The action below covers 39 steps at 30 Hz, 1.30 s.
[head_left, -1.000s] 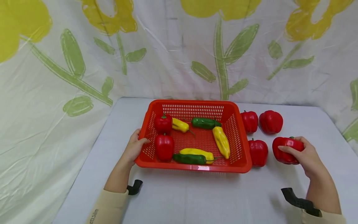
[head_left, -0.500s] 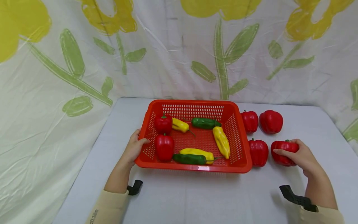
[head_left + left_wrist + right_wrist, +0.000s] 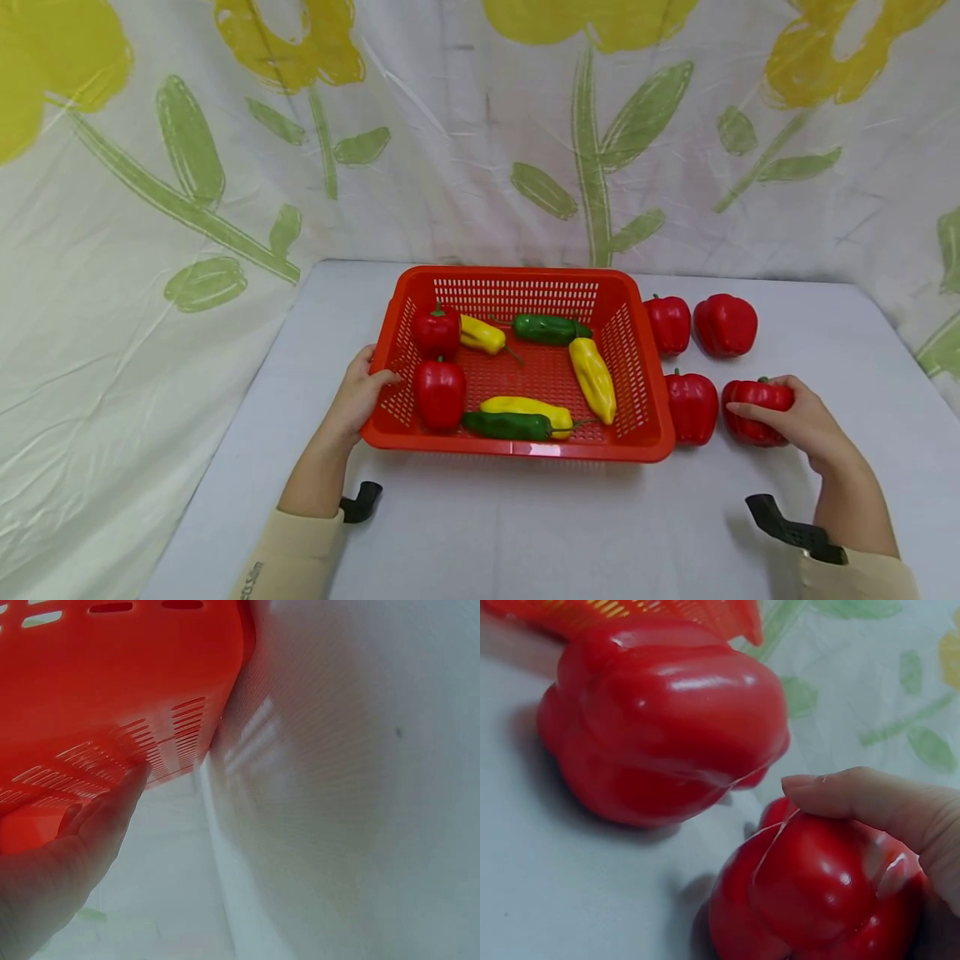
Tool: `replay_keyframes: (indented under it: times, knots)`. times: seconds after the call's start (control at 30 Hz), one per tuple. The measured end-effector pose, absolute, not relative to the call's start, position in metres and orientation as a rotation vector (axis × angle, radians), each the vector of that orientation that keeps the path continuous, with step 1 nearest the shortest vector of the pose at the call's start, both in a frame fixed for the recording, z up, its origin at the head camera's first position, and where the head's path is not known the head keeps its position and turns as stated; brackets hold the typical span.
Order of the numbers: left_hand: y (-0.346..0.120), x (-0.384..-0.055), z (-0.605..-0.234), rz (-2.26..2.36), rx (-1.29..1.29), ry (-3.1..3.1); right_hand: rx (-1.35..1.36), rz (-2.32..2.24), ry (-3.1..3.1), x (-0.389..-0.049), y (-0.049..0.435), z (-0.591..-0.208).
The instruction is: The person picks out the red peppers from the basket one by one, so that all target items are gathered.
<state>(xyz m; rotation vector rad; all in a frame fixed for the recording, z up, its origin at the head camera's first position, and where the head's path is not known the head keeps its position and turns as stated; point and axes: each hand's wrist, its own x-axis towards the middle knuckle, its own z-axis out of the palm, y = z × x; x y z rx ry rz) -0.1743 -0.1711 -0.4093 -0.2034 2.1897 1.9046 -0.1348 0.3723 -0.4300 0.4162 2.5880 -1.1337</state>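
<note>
My left hand (image 3: 358,396) grips the left end of a red plastic basket (image 3: 517,448), thumb over the rim. In the left wrist view its fingers (image 3: 112,817) lie along the outside of the slotted wall. Two red bell peppers (image 3: 440,394), several yellow peppers (image 3: 593,380) and green peppers (image 3: 551,329) lie inside. On the right, my right hand (image 3: 806,421) holds a red bell pepper (image 3: 810,889) between thumb and fingers, low at the white tabletop. Just left of it sits another red bell pepper (image 3: 692,408), close by the basket's right wall.
Two more red bell peppers, a nearer-left one (image 3: 667,325) and a right one (image 3: 726,326), stand behind the held one. A flower-printed cloth (image 3: 465,150) hangs behind the white table (image 3: 525,525).
My right hand has brought the bell pepper down and slightly left, closer to the one beside the basket. The left hand and basket stay put.
</note>
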Motion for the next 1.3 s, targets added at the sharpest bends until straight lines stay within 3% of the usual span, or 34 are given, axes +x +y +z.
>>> replay_keyframes:
  times: [0.17, 0.27, 0.5, 0.83, 1.3]
  knots:
    - [-0.171, -0.175, -0.409, 1.916, -0.196, 2.181, 0.428, -1.146, 2.569, -0.14, 0.379, -0.435]
    - [-0.171, -0.175, -0.409, 1.921, -0.197, 2.178, 0.437, -1.159, 2.577, -0.15, 0.397, -0.457]
    - [-0.171, -0.175, -0.409, 1.926, -0.194, 2.171, 0.402, -1.112, 2.571, -0.139, 0.375, -0.426]
    - [-0.171, -0.176, -0.409, 1.925, -0.189, 2.171, 0.38, -1.095, 2.562, -0.136, 0.378, -0.424]
    - [-0.171, -0.174, -0.411, 1.935, -0.185, 2.158, 0.39, -1.194, 2.607, -0.157, 0.426, -0.482]
